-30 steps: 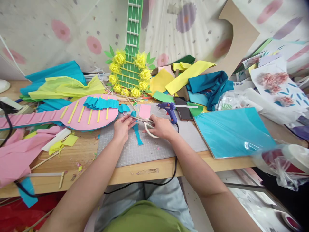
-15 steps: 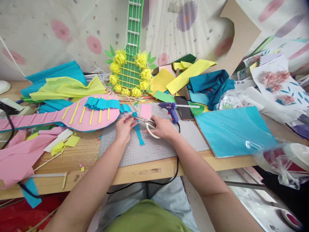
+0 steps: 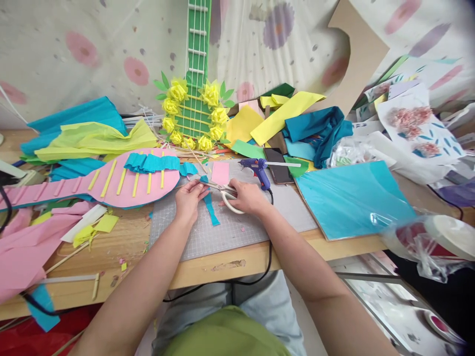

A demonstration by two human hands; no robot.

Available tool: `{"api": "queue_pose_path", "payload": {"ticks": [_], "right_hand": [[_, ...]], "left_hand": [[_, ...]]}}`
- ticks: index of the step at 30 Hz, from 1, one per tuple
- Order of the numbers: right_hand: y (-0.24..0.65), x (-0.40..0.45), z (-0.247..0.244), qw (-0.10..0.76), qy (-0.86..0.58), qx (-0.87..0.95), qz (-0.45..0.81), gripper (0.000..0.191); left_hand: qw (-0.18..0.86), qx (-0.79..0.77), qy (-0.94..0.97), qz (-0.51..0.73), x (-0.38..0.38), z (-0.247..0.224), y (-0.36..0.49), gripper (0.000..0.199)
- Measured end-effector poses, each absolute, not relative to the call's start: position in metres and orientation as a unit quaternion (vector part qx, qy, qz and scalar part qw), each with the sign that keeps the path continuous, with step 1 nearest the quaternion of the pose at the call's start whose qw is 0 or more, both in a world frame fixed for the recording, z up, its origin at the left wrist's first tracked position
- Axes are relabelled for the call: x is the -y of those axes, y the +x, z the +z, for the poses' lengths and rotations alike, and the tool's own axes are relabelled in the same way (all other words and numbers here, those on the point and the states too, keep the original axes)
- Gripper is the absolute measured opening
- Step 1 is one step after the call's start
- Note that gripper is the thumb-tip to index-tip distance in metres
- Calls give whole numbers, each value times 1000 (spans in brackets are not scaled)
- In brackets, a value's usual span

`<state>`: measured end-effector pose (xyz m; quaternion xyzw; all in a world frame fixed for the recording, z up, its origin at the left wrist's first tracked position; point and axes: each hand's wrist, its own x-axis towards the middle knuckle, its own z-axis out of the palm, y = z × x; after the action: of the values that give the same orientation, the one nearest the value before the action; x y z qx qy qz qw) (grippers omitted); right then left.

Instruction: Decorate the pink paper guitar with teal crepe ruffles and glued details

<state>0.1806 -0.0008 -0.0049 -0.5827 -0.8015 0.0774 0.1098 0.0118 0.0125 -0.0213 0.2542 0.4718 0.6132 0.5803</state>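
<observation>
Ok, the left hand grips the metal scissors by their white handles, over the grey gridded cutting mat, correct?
Wrong hand: the head view shows the right hand gripping the metal scissors by their white handles, over the grey gridded cutting mat.

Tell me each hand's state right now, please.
Left hand: closed, pinching blue paper.
Right hand: closed, holding scissors by their white handles.

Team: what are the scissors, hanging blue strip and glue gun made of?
Scissors: blades look like metal, grey with a sheen; handles probably plastic, smooth off-white.
Blue strip: likely paper, perhaps crepe; matte, thin and limp-looking.
Glue gun: body probably moulded plastic, smooth, solid purple-blue.
</observation>
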Motion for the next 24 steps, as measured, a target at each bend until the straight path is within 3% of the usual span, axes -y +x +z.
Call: {"api": "queue_pose_path", "payload": {"ticks": [24], "right_hand": [[186, -1, -1, 98, -587, 803, 26, 46]], "left_hand": [[552, -484, 279, 618, -9, -16, 16, 7]]}}
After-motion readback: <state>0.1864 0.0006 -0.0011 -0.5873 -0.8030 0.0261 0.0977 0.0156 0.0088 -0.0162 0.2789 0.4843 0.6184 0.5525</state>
